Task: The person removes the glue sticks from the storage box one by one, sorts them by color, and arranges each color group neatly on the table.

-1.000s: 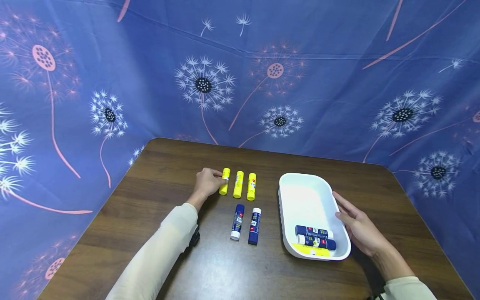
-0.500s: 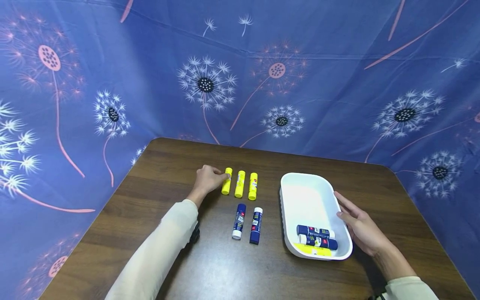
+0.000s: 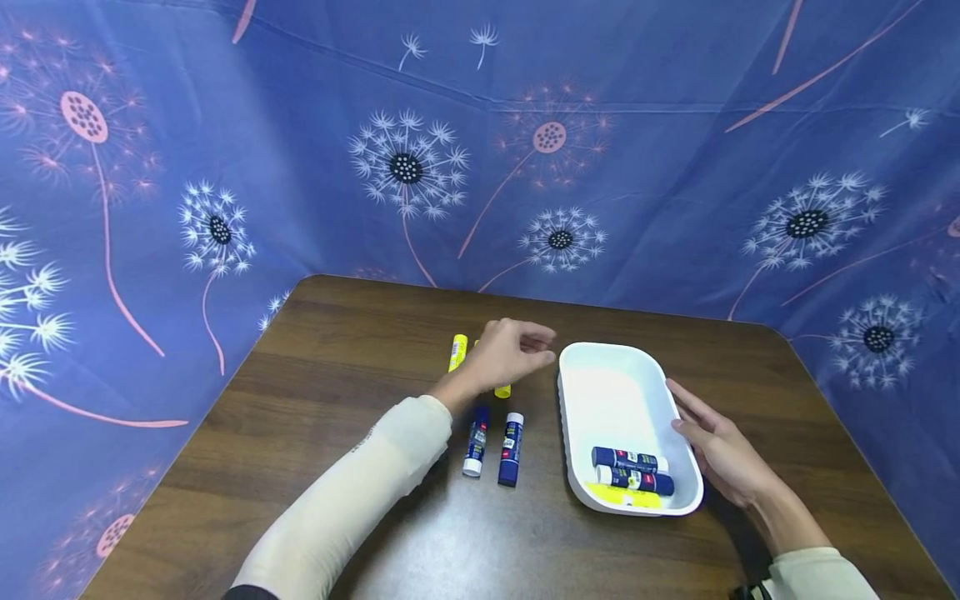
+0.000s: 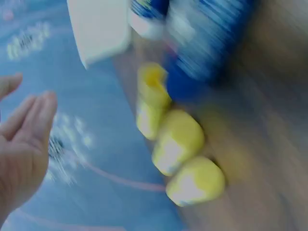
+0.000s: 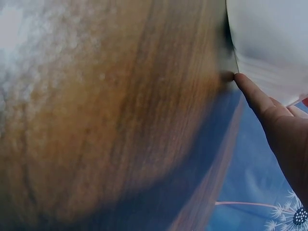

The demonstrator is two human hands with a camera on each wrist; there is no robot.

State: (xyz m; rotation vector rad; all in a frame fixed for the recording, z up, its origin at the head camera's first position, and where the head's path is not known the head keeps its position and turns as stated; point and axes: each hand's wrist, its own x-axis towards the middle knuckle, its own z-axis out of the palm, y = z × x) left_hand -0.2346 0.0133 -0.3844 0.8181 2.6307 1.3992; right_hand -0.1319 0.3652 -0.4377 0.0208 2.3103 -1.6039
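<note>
My left hand (image 3: 525, 346) hovers empty over the row of yellow glue sticks, its fingers loosely curled. The left wrist view shows its palm (image 4: 21, 144) bare. It hides the middle stick; the leftmost yellow stick (image 3: 457, 352) and the end of the rightmost one (image 3: 502, 390) show. All three yellow sticks (image 4: 178, 139) appear, blurred, in the left wrist view. Two blue glue sticks (image 3: 476, 440) (image 3: 512, 450) lie below them. My right hand (image 3: 708, 437) rests with straight fingers against the right rim of the white tray (image 3: 570, 417), and one fingertip (image 5: 245, 84) touches its wall (image 5: 269, 43).
In the tray's near end lie two blue glue sticks (image 3: 628, 460) (image 3: 636, 481) and a yellow one (image 3: 622, 497). The brown wooden table (image 3: 337, 375) is enclosed on three sides by a blue dandelion-print cloth (image 3: 480, 167).
My left hand let go of the leftmost yellow stick and moved right, over the other yellow sticks toward the tray. My right hand stayed at the tray's rim.
</note>
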